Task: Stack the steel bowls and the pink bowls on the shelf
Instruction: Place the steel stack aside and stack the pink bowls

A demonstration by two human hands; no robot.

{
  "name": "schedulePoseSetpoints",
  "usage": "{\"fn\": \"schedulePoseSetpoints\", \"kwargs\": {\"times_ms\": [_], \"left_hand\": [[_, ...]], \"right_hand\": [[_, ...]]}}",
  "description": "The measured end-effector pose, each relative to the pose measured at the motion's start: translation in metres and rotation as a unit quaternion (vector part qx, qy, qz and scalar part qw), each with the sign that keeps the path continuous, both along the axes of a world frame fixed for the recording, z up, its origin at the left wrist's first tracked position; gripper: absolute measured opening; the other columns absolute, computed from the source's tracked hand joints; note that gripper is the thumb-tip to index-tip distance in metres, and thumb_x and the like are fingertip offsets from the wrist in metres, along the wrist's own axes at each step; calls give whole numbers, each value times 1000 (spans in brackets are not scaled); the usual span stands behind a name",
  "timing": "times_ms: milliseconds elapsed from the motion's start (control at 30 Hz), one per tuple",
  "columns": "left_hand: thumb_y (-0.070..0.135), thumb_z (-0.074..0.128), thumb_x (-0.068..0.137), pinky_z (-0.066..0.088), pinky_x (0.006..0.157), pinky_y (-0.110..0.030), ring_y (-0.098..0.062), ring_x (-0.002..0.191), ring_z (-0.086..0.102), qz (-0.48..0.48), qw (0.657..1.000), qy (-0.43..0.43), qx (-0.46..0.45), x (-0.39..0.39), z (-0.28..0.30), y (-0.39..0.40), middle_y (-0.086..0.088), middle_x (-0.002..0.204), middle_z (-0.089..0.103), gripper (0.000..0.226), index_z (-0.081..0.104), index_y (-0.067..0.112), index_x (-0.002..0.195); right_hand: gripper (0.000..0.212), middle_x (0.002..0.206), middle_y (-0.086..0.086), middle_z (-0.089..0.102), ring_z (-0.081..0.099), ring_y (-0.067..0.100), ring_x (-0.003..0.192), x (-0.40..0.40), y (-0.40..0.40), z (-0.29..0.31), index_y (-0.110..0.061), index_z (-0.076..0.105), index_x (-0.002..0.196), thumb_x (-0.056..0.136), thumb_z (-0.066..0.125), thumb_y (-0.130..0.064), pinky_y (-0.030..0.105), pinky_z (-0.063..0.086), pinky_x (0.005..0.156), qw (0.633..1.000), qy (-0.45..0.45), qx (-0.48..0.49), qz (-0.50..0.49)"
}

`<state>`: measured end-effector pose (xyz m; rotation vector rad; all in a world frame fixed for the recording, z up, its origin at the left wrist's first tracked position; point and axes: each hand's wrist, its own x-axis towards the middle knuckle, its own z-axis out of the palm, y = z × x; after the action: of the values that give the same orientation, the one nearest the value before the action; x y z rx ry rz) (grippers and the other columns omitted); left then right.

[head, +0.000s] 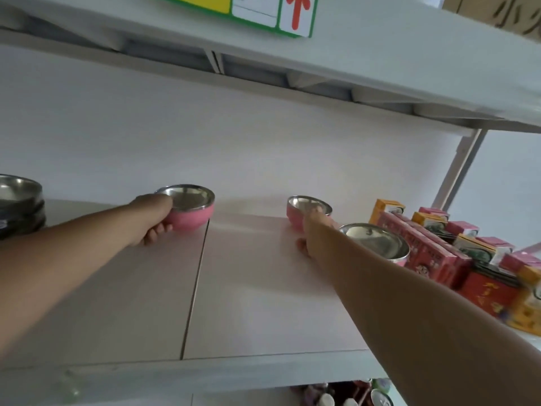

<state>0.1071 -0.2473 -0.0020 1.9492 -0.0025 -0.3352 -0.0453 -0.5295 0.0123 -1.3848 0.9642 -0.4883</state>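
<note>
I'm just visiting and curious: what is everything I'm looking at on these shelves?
pink bowls: three, pink outside with steel lining; one left of centre, one further right at the back, one nearer, beside the boxes.
steel bowls: a grey stack, number unclear, at the far left edge.
boxes: many, red, pink and orange, piled at the right end.
shelf: one, pale, with a seam down the middle.
upper shelf: one, white, overhead.
sign: one, green-bordered with a red arrow, on the upper shelf.
left hand: grips the left pink bowl.
right hand: reaches the back pink bowl; grip unclear.
</note>
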Motion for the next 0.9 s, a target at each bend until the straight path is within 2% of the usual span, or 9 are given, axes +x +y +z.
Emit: {"fn": "schedulePoseSetpoints", "kwargs": {"times_ms": [100,133,200,233,367,467,667,767,900], "left_hand": [[23,43,103,26,35,-10,-8,27,35,-25,1000,11,-2,-9,-3,-1,-2,44,58,30,64,8,88],[22,43,102,27,36,-11,-9,28,35,-25,1000,12,2,-12,-4,-1,-2,44,59,29,64,8,87],[22,44,100,27,38,-12,-12,34,36,-20,1000,11,15,-17,-5,0,-3,46,59,31,65,7,83],[24,44,100,27,39,-13,-14,37,36,-17,1000,10,19,-20,-6,1,-3,48,59,33,66,7,82],[25,46,100,26,39,-13,-13,30,33,-11,999,7,40,-29,-7,6,-2,43,56,35,66,7,78],[26,45,102,25,35,-12,-12,22,30,-18,999,9,42,-34,-7,12,-1,36,53,39,63,7,74],[30,44,105,27,39,-15,-16,38,36,-37,999,-6,18,-40,-4,19,-6,51,57,40,65,5,82],[27,41,109,26,32,-14,-12,31,37,-49,999,-17,-12,-45,1,12,-3,39,53,37,62,6,85],[18,42,107,25,31,-13,-8,26,36,-88,995,-8,-53,-57,0,-1,-2,39,54,27,59,9,88]], "right_hand": [[55,105,14,65,66,32,74,13,-10,2,-2,58,146,114,44,-45,36,54,45,997,43,-12,-67],[54,99,16,67,70,35,76,18,-15,0,-3,61,145,114,43,-44,42,62,59,995,58,-43,-74],[53,120,19,72,75,37,106,26,-25,-5,-5,60,148,112,41,-39,47,63,93,990,83,-116,-18],[51,129,17,72,74,33,106,30,-27,-7,-5,62,146,110,47,-38,42,62,93,990,72,-117,12],[43,99,19,83,70,30,66,45,-18,-6,-5,79,89,90,74,-48,38,60,66,991,82,-104,26],[30,77,10,72,59,22,50,42,-1,-2,-11,76,109,92,79,-36,21,45,38,999,40,-35,10],[17,79,7,65,52,16,39,8,23,26,-20,72,109,99,60,-28,18,46,37,999,3,-23,49],[25,62,6,65,51,13,34,-23,30,58,-15,68,99,79,69,-29,18,44,35,992,-11,-89,92],[42,43,4,58,50,11,32,-69,13,99,-10,66,94,60,53,-30,18,35,30,980,-15,-174,93]]}}
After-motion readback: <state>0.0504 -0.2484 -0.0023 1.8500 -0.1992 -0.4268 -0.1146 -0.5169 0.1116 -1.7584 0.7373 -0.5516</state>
